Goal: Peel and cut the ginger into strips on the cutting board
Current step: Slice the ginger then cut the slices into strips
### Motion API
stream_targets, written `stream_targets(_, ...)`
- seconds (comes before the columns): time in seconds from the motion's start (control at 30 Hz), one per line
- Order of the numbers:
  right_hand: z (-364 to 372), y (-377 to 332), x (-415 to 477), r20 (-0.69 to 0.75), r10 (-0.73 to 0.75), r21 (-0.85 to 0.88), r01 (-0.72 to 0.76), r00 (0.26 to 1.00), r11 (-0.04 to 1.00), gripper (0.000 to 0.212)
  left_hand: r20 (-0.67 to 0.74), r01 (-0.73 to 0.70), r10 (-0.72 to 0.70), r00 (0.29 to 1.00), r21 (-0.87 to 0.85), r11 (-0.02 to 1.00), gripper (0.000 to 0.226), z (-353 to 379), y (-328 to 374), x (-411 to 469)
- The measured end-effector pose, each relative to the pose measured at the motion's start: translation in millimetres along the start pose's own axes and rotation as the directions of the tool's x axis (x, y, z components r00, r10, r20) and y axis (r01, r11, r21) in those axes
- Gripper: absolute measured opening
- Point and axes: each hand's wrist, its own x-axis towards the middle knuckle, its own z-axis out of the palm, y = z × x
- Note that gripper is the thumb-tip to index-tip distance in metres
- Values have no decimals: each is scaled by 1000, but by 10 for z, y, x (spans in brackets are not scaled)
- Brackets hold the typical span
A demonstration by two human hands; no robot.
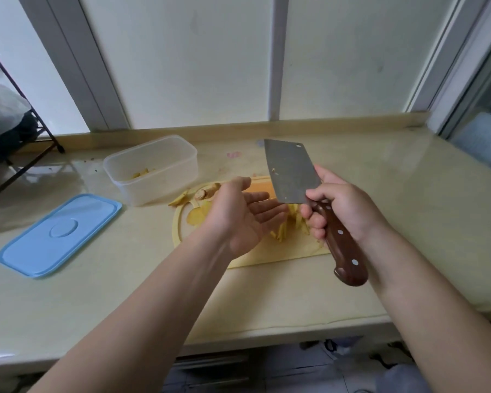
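Cutting board (281, 255): middle and right edge hidden behind left hand (238, 219) and right hand (340, 211). Ginger strips (281, 235) show only between them; count indeterminable. Cleaver (291, 171) handle partly covered by the gripping right hand. Container (159, 182) contents blurred through its cloudy wall. Rack (60, 149), far left corner of counter (380, 208), cropped by the left picture edge.

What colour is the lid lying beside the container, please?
The lid is light blue, clearest in the head view.

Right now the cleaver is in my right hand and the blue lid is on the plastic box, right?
Not quite. The head view shows the cleaver in your right hand, but the blue lid lies on the counter beside the open plastic box, not on it.
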Motion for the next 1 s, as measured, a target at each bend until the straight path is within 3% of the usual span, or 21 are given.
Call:
stream_targets(0.27, -91, 47, -138, -1, 14, -66, -14, 1000, 998, 59, 211, 35, -4, 978, -145, 989, 68, 104, 29, 30)
stream_targets(0.5, -281, 24, -146, -36, 10, -49, -11, 999, 999, 61, 107, 15, -6, 994, -84, 996, 63, 125, 6, 106)
stream_targets(0.6, -271, 9, -128, 3, 12, -18, -12, 1000, 1000, 55, 136, 46, -40, 990, -41, 998, 68, 184, -43, 110)
stream_targets(0.8, -256, 35, -98, -2, 32, -33, -32, 999, 999, 61, 197, 24, 5, 980, -143, 989, 69, 203, -4, 137)
stream_targets(1.0, -360, 2, -119, -68, 13, -90, -19, 998, 996, 67, 112, -35, 53, 992, -160, 987, 62, 117, 105, 128)
